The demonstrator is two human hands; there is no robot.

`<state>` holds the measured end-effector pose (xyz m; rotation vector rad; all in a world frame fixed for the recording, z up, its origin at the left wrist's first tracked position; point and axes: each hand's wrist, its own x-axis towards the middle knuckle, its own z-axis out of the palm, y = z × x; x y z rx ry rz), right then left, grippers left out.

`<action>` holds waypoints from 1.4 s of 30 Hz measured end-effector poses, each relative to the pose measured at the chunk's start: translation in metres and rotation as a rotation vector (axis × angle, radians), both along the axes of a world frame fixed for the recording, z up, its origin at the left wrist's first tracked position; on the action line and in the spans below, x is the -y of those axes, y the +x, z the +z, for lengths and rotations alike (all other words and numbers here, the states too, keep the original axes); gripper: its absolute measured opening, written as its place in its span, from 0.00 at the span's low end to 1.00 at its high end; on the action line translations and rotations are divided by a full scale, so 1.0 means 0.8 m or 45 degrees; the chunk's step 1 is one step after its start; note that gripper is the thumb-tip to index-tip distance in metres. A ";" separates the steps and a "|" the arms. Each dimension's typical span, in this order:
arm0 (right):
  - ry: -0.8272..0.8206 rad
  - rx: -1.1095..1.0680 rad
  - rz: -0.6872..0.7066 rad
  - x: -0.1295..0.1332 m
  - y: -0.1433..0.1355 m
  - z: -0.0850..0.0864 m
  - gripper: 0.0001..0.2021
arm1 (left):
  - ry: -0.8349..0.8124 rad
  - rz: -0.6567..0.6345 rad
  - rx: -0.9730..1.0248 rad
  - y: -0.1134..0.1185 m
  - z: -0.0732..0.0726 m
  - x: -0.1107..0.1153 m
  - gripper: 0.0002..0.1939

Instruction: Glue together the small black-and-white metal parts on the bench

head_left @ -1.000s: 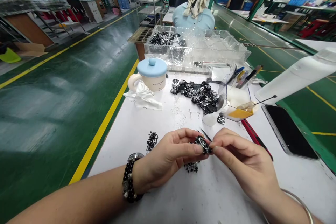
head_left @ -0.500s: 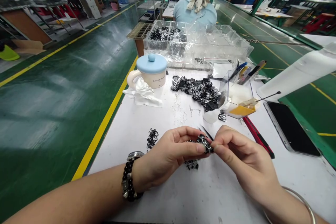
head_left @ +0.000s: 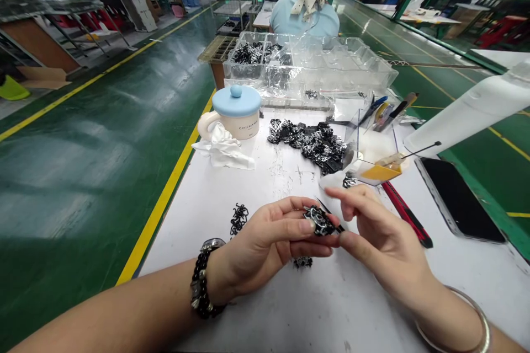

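Observation:
My left hand (head_left: 265, 245) is closed on a small black-and-silver part (head_left: 318, 220), pinched between thumb and fingers above the white table. My right hand (head_left: 385, 248) is just to the right, its index finger stretched out and apart from the thumb. The right thumb tip is close to the part's right edge; whether it touches is unclear. Dark, thin-pointed tweezers (head_left: 327, 210) show between the hands, partly hidden. Below my left fingers lies a small cluster of black-and-silver pieces (head_left: 303, 262). Left of that hand is a little pile of black hook-like pieces (head_left: 239, 219).
Farther back lie a heap of black-and-silver parts (head_left: 310, 140), a lidded mug (head_left: 238, 116), a crumpled tissue (head_left: 226, 149) and clear trays (head_left: 331, 66). At right are a pen holder (head_left: 375, 149), red-and-black cutter (head_left: 406, 212), phone (head_left: 459, 198) and white bottle (head_left: 467, 110). A person sits ahead.
My right index finger has lifted away from the part and straightened, opening the pinch. The part stays in my left hand, now tilted more into view.

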<state>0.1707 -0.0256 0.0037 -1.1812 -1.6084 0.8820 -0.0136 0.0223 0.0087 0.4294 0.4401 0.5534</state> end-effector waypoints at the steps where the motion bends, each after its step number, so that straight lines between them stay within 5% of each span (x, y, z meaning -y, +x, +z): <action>1: -0.024 0.019 0.047 -0.001 0.001 -0.001 0.18 | 0.011 -0.004 -0.002 0.001 0.000 0.001 0.18; 6: -0.034 0.027 0.143 -0.001 0.006 -0.005 0.14 | 0.100 -0.057 0.008 0.002 -0.004 0.002 0.19; 8: -0.034 0.014 0.128 0.000 0.007 -0.004 0.12 | 0.288 -0.079 -0.081 -0.003 -0.004 0.000 0.19; 10: -0.037 0.004 0.111 0.000 0.009 -0.003 0.10 | 0.760 0.009 -0.274 -0.010 -0.002 -0.003 0.24; 14: -0.063 0.035 0.143 -0.001 0.011 -0.002 0.08 | 2.094 0.445 -0.592 -0.022 0.007 -0.010 0.30; 16: -0.082 0.054 0.169 -0.002 0.011 -0.002 0.07 | 2.359 0.517 -0.630 -0.022 0.011 -0.012 0.26; 23: -0.150 0.113 0.200 -0.002 0.008 0.001 0.06 | 2.450 0.461 -0.709 -0.017 0.013 -0.009 0.16; 35: -0.141 0.152 0.129 0.002 0.005 0.001 0.06 | 2.543 0.501 -0.839 -0.018 0.008 -0.004 0.13; 42: -0.322 0.158 0.124 0.009 -0.009 0.005 0.10 | 2.664 0.543 -0.929 -0.018 0.006 -0.004 0.13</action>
